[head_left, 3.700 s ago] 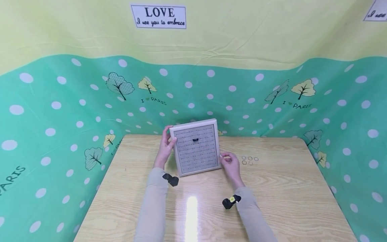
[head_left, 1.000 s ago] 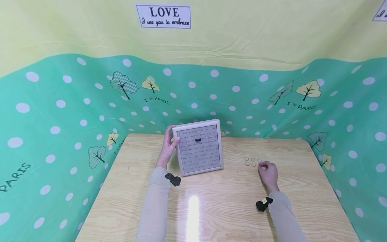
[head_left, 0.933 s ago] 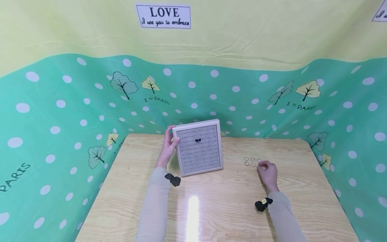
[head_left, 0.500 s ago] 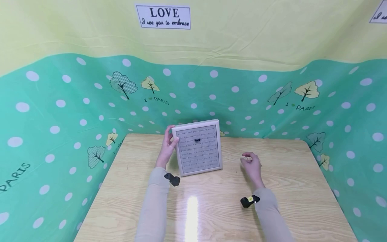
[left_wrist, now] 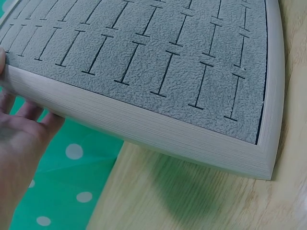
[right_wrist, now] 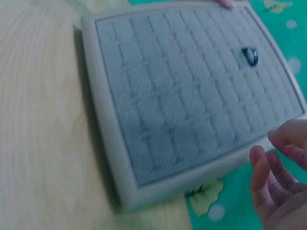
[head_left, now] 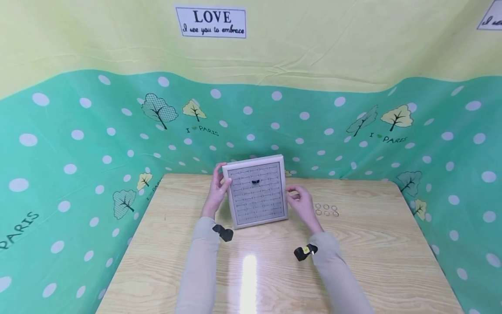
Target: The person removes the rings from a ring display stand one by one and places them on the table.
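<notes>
My left hand (head_left: 218, 188) grips the left edge of a grey slotted ring tray (head_left: 252, 160) and holds it tilted up on the wooden table (head_left: 376, 244). Its fingers (left_wrist: 21, 139) curl behind the tray (left_wrist: 158, 62), thumb on the front rim. A black ring (head_left: 255, 181) sits in an upper slot, also visible as the ring (right_wrist: 250, 56) in the right wrist view. My right hand (head_left: 300, 200) hovers at the tray's right edge with curled fingers (right_wrist: 280, 182). Anything pinched between them is too small to see.
Several small light rings (head_left: 326, 209) lie on the table just right of my right hand. A green dotted cloth (head_left: 78, 165) walls in the table on three sides. Black wrist cameras (head_left: 222, 232) sit on both sleeves.
My right hand went from the tray to the loose rings, then rose and swung back left to the tray's right edge. The left hand and tray stayed put.
</notes>
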### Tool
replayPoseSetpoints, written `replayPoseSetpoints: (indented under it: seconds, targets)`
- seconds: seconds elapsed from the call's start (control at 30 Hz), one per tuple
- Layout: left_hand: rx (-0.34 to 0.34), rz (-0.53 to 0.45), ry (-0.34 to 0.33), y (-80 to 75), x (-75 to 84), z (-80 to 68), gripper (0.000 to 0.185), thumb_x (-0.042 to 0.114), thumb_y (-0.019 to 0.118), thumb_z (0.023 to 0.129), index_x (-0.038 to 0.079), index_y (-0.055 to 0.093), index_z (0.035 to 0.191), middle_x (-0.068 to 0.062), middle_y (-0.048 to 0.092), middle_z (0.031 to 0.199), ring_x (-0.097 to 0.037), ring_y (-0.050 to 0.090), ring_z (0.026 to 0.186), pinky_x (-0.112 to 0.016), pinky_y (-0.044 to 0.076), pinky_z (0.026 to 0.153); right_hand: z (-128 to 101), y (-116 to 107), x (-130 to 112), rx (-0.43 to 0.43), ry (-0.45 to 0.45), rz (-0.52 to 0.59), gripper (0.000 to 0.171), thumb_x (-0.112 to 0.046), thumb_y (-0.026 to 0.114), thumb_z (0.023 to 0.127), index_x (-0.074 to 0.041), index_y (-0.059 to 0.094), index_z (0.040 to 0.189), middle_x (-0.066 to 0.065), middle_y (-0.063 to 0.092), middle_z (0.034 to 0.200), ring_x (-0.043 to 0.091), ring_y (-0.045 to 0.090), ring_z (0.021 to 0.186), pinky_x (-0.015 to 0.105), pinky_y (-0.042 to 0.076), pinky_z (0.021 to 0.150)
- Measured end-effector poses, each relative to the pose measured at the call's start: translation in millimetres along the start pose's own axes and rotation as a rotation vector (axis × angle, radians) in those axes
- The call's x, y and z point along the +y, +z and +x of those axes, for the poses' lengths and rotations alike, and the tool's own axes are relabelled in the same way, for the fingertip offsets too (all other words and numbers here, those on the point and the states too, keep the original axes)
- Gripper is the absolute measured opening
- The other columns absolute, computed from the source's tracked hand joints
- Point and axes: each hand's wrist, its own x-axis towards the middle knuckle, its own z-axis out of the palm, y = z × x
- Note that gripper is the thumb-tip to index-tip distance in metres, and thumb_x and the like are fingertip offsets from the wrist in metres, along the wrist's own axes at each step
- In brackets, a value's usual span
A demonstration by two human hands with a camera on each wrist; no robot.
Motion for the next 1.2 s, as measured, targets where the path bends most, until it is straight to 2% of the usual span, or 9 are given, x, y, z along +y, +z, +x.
replayPoseSetpoints:
  seconds: [0.27, 0.63, 0.8, 0.93, 1.2]
  targets:
    - [-0.009, -0.005, 0.012, 0.2, -0.5, 1.2, 0.056, -0.001, 0.049, 0.097, 0.019, 0.030, 0.145, -0.022, 0.048, 0.131, -0.036, 0.055, 0.106, -0.042, 0.052, 0.085, 12.4, 21.7, -26.5, -0.087, -0.125, 0.012, 0.027, 0.005, 0.067, 0.084, 0.002, 0.065, 0.111, 0.016, 0.063, 0.111, 0.028, 0.063, 0.082, 0.030, 0.055, 0.070]
    - [-0.020, 0.008, 0.007, 0.4, -2.7, 2.8, 0.058, 0.001, 0.051, 0.097, 0.016, 0.027, 0.147, -0.022, 0.045, 0.134, -0.038, 0.053, 0.110, -0.047, 0.051, 0.087, 22.5, 49.7, -45.5, -0.163, -0.165, -0.061, 0.031, 0.002, 0.068, 0.085, -0.002, 0.066, 0.116, 0.011, 0.064, 0.108, 0.021, 0.061, 0.082, 0.030, 0.054, 0.071]
    - [-0.011, 0.004, -0.001, 0.9, -2.1, 2.0, 0.057, 0.001, 0.051, 0.097, 0.021, 0.030, 0.146, -0.020, 0.045, 0.136, -0.041, 0.052, 0.111, -0.050, 0.050, 0.088, 26.3, 59.7, -45.9, -0.143, -0.161, -0.097, 0.029, 0.002, 0.069, 0.084, -0.003, 0.068, 0.113, 0.009, 0.062, 0.099, 0.019, 0.059, 0.080, 0.028, 0.052, 0.072]
    - [-0.012, -0.003, -0.010, 1.2, 1.2, 1.4, 0.057, 0.000, 0.051, 0.097, 0.020, 0.031, 0.146, -0.020, 0.045, 0.137, -0.042, 0.051, 0.113, -0.052, 0.049, 0.089, 27.6, 65.7, -46.9, -0.103, -0.155, -0.107, 0.025, 0.002, 0.071, 0.082, -0.003, 0.070, 0.107, 0.008, 0.061, 0.091, 0.018, 0.056, 0.076, 0.027, 0.050, 0.069]
    - [-0.001, 0.015, 0.000, -0.9, -0.9, 1.8, 0.058, -0.001, 0.050, 0.096, 0.019, 0.029, 0.147, -0.020, 0.044, 0.138, -0.042, 0.052, 0.113, -0.053, 0.049, 0.089, 29.0, 73.7, -52.5, -0.109, -0.073, -0.077, 0.018, 0.001, 0.072, 0.081, -0.003, 0.071, 0.098, 0.005, 0.060, 0.084, 0.017, 0.054, 0.076, 0.024, 0.048, 0.067]
